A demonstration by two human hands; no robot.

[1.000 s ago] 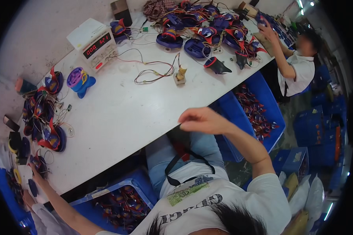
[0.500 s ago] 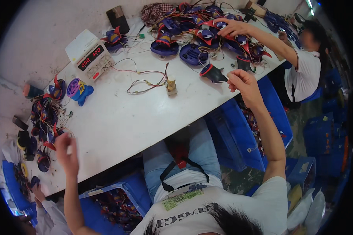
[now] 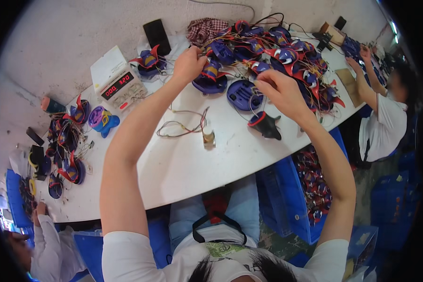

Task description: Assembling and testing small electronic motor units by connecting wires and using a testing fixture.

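My left hand (image 3: 189, 64) is closed at the left end of a heap of purple, red and yellow toy parts (image 3: 282, 54) with loose wires. What its fingertips hold, if anything, is hidden. A purple part with a red rim (image 3: 210, 83) lies just beside it. My right hand (image 3: 283, 93) has its fingers pinched together above the right side of an open purple round shell (image 3: 239, 97); anything between them is too small to name. Thin wires run from this shell toward a black, pointed part with a red rim (image 3: 268, 126), which lies on the table below the right hand.
A power supply with a red display (image 3: 120, 87) stands left, near a purple-and-blue toy piece (image 3: 103, 121). Red and dark leads (image 3: 181, 131) and a small cream-topped block (image 3: 208, 138) lie mid-table. Blue bins (image 3: 291, 202) stand below. Co-workers sit on both sides.
My left hand has moved from the table's left side up to the heap. My right hand has left the black part for the purple shell. The right co-worker's hand has withdrawn from the heap.
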